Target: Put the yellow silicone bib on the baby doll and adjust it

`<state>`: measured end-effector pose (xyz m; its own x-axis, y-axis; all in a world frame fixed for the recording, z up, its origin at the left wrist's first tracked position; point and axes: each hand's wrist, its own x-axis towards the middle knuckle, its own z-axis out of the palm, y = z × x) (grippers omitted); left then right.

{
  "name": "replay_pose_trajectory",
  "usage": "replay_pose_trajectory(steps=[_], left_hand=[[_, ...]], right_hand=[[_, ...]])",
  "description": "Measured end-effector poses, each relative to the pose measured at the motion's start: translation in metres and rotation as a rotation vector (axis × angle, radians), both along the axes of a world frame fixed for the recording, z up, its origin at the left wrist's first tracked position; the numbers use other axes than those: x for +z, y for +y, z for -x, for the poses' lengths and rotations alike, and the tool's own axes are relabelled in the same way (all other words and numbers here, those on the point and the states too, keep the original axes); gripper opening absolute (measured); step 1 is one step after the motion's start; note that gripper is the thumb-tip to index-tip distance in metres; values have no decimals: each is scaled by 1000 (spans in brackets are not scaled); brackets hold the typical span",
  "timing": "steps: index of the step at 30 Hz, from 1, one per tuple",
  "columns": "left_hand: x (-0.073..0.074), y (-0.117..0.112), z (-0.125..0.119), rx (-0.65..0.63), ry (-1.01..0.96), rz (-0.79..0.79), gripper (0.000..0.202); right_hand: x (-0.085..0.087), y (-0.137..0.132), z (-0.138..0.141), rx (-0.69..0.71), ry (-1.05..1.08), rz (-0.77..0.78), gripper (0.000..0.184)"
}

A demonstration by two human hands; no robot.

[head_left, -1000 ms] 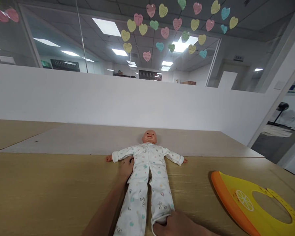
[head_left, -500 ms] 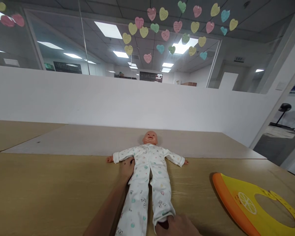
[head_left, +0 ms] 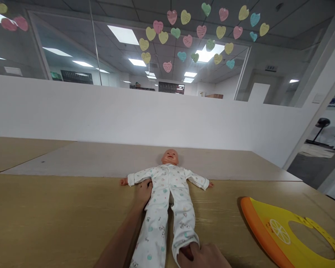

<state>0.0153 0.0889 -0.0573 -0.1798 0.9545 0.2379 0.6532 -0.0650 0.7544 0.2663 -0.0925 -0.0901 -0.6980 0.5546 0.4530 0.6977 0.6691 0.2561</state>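
A baby doll (head_left: 170,157) in a white patterned outfit lies on its back on the table, arms spread and head away from me. My left hand (head_left: 144,190) is at the doll's side, just below its arm, with curled fingers against the cloth and partly hidden. Down at the bottom edge, my right hand (head_left: 205,257) grips the cuff of the trouser leg (head_left: 183,227) on the right, its fingers partly inside the opening. The cuff gapes and looks dark inside. The other trouser leg (head_left: 150,234) lies straight and runs out of view.
A yellow and orange silicone bib (head_left: 292,227) lies on the wooden table (head_left: 58,216) at the right. Behind the doll is a grey-beige board (head_left: 100,158), then a white wall (head_left: 128,115) under glass with heart-shaped notes. A doorway opens at the far right.
My right hand has shifted slightly at the cuff, and the trouser leg is a little more bunched with its opening wider. My left hand and the bib stay in place.
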Motion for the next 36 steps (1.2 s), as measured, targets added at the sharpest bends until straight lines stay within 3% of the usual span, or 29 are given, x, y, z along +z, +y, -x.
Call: replay_pose_trajectory(steps=[3,5,14,17,21,29,32,36], left_hand=[[1,-1,0,-11,5,1,29],[3,-1,0,-23,8,0,28],[6,-2,-1,-26,22,-5,27],[6,-3,-1,-33,23,-9,28],[3,-1,0,-31,25,-11,28],[-5,4,0,-11,8,-10,30],[-5,4,1,-30,10,-13,28],[-4,4,2,-28,20,-12,27]], right_hand=[[36,-6,5,-12,45,-294,20],[53,-8,9,-31,66,-371,20],[110,-17,7,-39,110,-367,28],[121,-19,5,-65,118,-343,34],[120,-15,6,-81,145,-347,34],[119,-6,7,-27,307,-262,9],[103,-1,13,5,290,-287,12],[62,5,33,0,339,-418,6]])
